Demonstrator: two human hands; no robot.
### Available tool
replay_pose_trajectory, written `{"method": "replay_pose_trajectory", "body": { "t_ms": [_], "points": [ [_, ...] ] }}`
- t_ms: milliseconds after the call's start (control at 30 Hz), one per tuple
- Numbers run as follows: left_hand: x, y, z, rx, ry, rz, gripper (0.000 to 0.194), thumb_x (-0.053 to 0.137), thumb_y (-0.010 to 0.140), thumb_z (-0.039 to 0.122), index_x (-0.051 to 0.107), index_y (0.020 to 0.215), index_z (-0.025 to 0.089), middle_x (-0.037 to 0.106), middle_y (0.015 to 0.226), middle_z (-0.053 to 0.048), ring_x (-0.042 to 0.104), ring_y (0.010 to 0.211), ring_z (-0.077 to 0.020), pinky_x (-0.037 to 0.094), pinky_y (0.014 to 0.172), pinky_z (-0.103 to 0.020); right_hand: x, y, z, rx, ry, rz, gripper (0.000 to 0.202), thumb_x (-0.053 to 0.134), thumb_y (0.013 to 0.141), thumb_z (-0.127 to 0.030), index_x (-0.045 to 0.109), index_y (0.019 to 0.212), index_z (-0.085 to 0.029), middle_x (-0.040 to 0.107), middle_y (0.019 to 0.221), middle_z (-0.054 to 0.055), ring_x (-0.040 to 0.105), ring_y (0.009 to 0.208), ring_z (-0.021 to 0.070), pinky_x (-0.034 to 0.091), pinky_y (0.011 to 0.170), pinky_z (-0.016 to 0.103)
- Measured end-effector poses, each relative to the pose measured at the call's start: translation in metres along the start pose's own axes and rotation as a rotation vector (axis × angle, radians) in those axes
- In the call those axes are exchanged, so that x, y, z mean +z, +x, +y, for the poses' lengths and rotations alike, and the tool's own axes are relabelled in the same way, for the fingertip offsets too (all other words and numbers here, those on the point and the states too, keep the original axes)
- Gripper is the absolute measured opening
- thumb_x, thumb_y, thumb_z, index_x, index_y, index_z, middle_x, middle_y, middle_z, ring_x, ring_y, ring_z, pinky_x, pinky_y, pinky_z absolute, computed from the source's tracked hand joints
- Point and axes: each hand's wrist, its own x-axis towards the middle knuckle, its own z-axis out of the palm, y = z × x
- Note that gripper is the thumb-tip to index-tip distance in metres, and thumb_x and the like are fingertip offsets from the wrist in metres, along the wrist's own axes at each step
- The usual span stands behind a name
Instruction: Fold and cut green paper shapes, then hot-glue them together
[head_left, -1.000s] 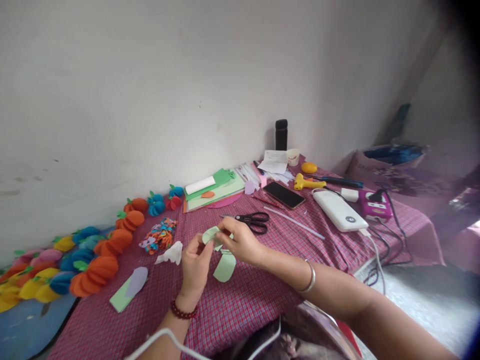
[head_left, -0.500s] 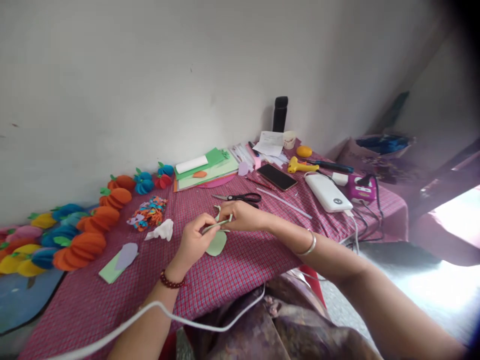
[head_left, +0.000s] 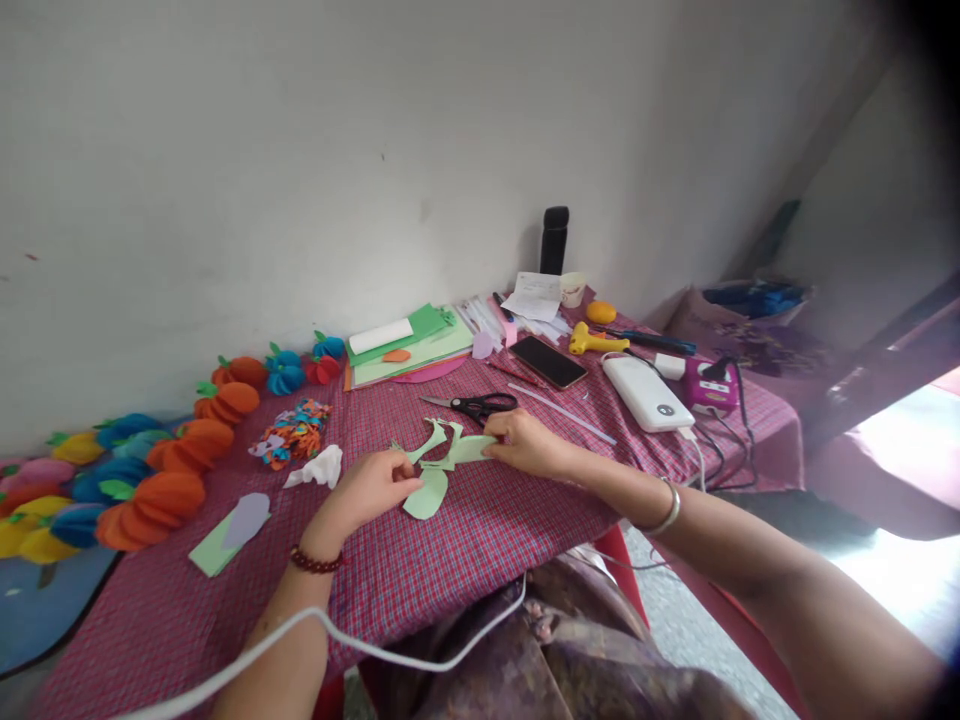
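My right hand (head_left: 525, 444) pinches the end of a pale green paper piece (head_left: 469, 449) just above the table. Beside it lie thin, curved green paper scraps (head_left: 431, 440), which my left hand (head_left: 380, 484) touches or nearly touches. The left fingers are curled together; whatever they may hold is hidden. A rounded green paper cut-out (head_left: 427, 496) lies flat just right of my left fingertips. Black-handled scissors (head_left: 480, 404) rest behind the scraps, blades pointing left.
Colourful paper pumpkins (head_left: 157, 495) line the left side, near a pile of paper bits (head_left: 292, 434) and crumpled white tissue (head_left: 319, 467). Coloured sheets (head_left: 435, 362), a phone (head_left: 548, 361), a yellow glue gun (head_left: 592, 341) and a power bank (head_left: 647, 393) sit farther back. A white cable (head_left: 405, 655) crosses my left forearm.
My hands have moved apart, from close together over the cut-out. The green paper that was between them is now spread as separate pieces, one held in my right hand.
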Motion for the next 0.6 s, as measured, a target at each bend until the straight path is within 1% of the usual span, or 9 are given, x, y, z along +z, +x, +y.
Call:
{"method": "replay_pose_trajectory", "body": {
  "t_ms": [100, 200, 267, 333, 400, 467, 533, 600],
  "points": [
    [0.007, 0.000, 0.003, -0.020, 0.066, 0.014, 0.012, 0.071, 0.061, 0.030, 0.066, 0.064, 0.019, 0.064, 0.061, -0.001, 0.057, 0.057, -0.0185, 0.034, 0.053, -0.027, 0.001, 0.013, -0.001, 0.057, 0.087, -0.047, 0.003, 0.060, 0.073, -0.014, 0.060, 0.071, -0.012, 0.051, 0.064, -0.003, 0.045, 0.059, 0.0092, 0.032, 0.056, 0.021],
    [0.014, 0.000, 0.009, -0.015, 0.098, 0.050, 0.013, 0.071, 0.059, 0.027, 0.067, 0.069, 0.020, 0.066, 0.068, -0.003, 0.059, 0.062, -0.0207, 0.036, 0.058, -0.029, 0.008, 0.030, 0.000, 0.086, 0.190, -0.104, 0.003, 0.061, 0.072, -0.014, 0.060, 0.070, -0.012, 0.049, 0.060, -0.005, 0.043, 0.056, 0.0073, 0.033, 0.052, 0.019],
    [0.017, 0.001, 0.012, 0.010, 0.091, 0.060, 0.014, 0.071, 0.061, 0.026, 0.068, 0.074, 0.021, 0.069, 0.074, -0.006, 0.060, 0.066, -0.0224, 0.038, 0.061, -0.030, 0.014, 0.040, 0.000, 0.107, 0.265, -0.133, 0.003, 0.061, 0.073, -0.014, 0.060, 0.074, -0.011, 0.053, 0.063, -0.004, 0.047, 0.057, 0.0069, 0.037, 0.052, 0.018],
    [0.021, 0.003, 0.014, 0.042, 0.072, 0.065, 0.018, 0.071, 0.062, 0.025, 0.070, 0.079, 0.021, 0.071, 0.081, -0.008, 0.062, 0.072, -0.0243, 0.041, 0.066, -0.032, 0.019, 0.047, 0.001, 0.136, 0.341, -0.167, 0.007, 0.058, 0.077, -0.016, 0.060, 0.082, -0.011, 0.058, 0.068, -0.002, 0.053, 0.060, 0.0074, 0.043, 0.054, 0.017],
    [0.024, 0.005, 0.015, 0.067, 0.056, 0.066, 0.023, 0.071, 0.062, 0.024, 0.071, 0.085, 0.021, 0.071, 0.089, -0.009, 0.063, 0.078, -0.0259, 0.043, 0.071, -0.033, 0.024, 0.051, 0.002, 0.162, 0.403, -0.211, 0.012, 0.055, 0.081, -0.018, 0.058, 0.090, -0.010, 0.063, 0.076, 0.001, 0.059, 0.062, 0.0081, 0.047, 0.055, 0.017],
    [0.025, 0.006, 0.014, 0.082, 0.053, 0.057, 0.031, 0.071, 0.062, 0.022, 0.071, 0.094, 0.022, 0.070, 0.097, -0.010, 0.062, 0.085, -0.0265, 0.043, 0.074, -0.033, 0.025, 0.051, 0.004, 0.181, 0.437, -0.267, 0.016, 0.054, 0.083, -0.019, 0.057, 0.095, -0.010, 0.065, 0.079, 0.002, 0.061, 0.060, 0.0077, 0.049, 0.052, 0.017],
    [0.023, 0.006, 0.013, 0.082, 0.073, 0.038, 0.036, 0.070, 0.064, 0.023, 0.069, 0.100, 0.022, 0.068, 0.101, -0.009, 0.062, 0.088, -0.0255, 0.043, 0.075, -0.032, 0.025, 0.050, 0.007, 0.196, 0.441, -0.319, 0.015, 0.054, 0.082, -0.017, 0.057, 0.095, -0.011, 0.064, 0.074, 0.001, 0.060, 0.053, 0.0066, 0.048, 0.048, 0.016],
    [0.018, 0.005, 0.012, 0.060, 0.116, 0.018, 0.030, 0.068, 0.067, 0.027, 0.067, 0.097, 0.021, 0.067, 0.095, -0.008, 0.061, 0.082, -0.0236, 0.042, 0.070, -0.031, 0.024, 0.049, 0.009, 0.201, 0.425, -0.349, 0.011, 0.055, 0.080, -0.015, 0.058, 0.090, -0.011, 0.062, 0.067, -0.001, 0.057, 0.049, 0.0061, 0.047, 0.045, 0.015]
  ]
}}
